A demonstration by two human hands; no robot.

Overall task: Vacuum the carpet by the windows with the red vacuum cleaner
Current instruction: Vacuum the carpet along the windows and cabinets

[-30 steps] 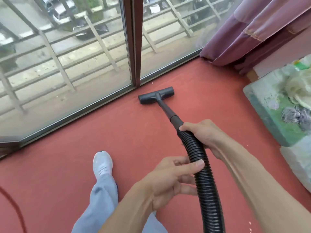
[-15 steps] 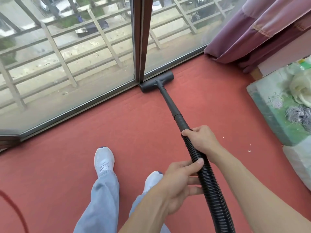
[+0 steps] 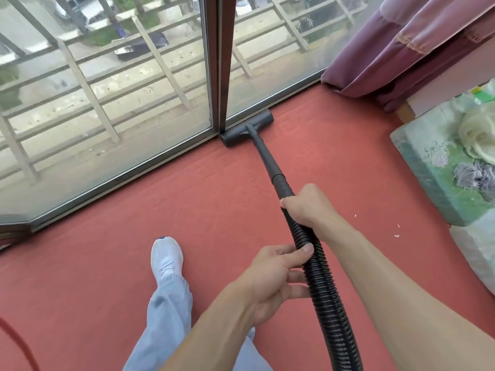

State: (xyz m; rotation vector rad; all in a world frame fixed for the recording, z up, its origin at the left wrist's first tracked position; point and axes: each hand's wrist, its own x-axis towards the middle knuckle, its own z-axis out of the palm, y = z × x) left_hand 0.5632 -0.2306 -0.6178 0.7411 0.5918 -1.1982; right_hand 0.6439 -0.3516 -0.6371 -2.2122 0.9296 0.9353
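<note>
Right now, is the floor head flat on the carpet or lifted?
Flat: the floor head lies on the carpet, at the window frame.

a purple curtain (image 3: pixel 417 41) is seen gathered in folds at 1 o'clock, its hem bunched on the floor. at 3 o'clock a green floral-patterned mattress (image 3: pixel 434 170) is laid, with a pale crumpled cloth (image 3: pixel 479 135) and a grey-and-white tufted item (image 3: pixel 471 175) piled on top. a few white specks (image 3: pixel 396 236) are scattered just beside its lower corner, toward 4 o'clock. outdoors, a pale slatted railing (image 3: pixel 87 87) is stretched from 9 to 12 o'clock, and parked vehicles (image 3: pixel 139 46) are glimpsed beyond it at 11 o'clock.
</note>
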